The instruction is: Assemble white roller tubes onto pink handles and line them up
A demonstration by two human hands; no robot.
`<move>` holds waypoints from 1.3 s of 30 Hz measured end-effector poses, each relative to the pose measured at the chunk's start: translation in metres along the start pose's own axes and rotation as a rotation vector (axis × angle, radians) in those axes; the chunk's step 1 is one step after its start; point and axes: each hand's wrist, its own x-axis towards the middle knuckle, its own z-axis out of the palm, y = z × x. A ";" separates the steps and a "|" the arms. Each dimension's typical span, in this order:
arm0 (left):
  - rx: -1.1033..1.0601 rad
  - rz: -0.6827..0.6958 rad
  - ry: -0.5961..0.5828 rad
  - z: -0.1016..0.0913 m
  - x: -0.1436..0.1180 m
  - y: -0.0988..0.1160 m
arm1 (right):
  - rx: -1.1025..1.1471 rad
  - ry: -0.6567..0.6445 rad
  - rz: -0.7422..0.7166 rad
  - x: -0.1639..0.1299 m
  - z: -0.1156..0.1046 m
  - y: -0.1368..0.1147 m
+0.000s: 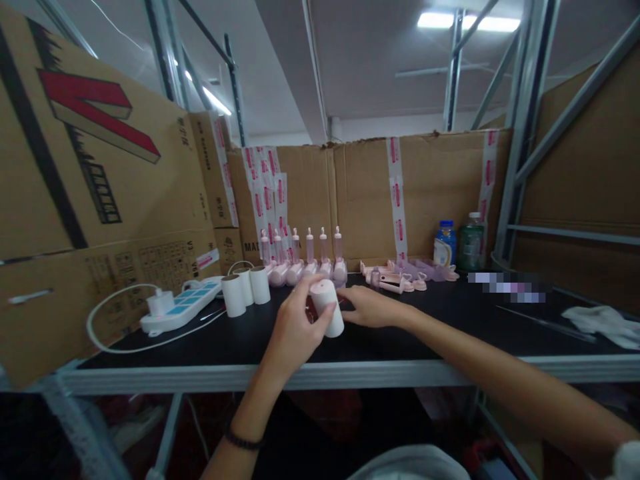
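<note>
Near the bench's middle in the head view, the left hand grasps a white cylinder; the right hand is curled at its three o'clock, its grip impossible to tell. Six pink upright pieces at eleven o'clock look put together, while pink parts at two lie loose and three white cylinders at ten stand apart.
</note>
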 end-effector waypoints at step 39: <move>-0.563 -0.224 0.341 -0.009 0.010 -0.061 | 0.702 0.310 -0.177 0.026 0.013 0.011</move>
